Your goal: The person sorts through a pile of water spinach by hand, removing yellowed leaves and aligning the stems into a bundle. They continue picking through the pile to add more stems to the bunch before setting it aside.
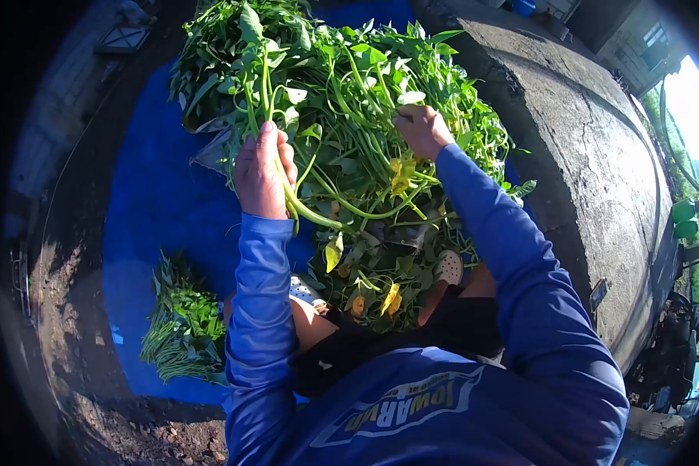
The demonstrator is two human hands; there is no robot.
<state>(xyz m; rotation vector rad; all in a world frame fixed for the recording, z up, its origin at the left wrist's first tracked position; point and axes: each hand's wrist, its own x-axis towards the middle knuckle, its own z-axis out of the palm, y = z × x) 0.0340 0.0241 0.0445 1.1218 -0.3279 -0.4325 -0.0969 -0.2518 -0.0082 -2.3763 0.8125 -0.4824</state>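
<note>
My left hand (265,172) is closed around a few long green leafy stems (266,85), their leaves pointing up and away and their lower ends trailing below the wrist. To the right, my right hand (425,130) has its fingers curled together at the front of the big heap of leafy greens (357,78). A pale leaf (412,98) shows just above its fingertips; what those fingers pinch, if anything, is hidden. Yellowed leaves (401,175) hang just below that hand. More loose leaves and stems lie between my feet.
A blue tarp (151,194) lies under the greens. On its left part rests a smaller sorted bunch of greens (185,322). A concrete slab (575,140) rises along the right. My feet wear white perforated shoes (449,267); bare soil (147,431) borders the tarp.
</note>
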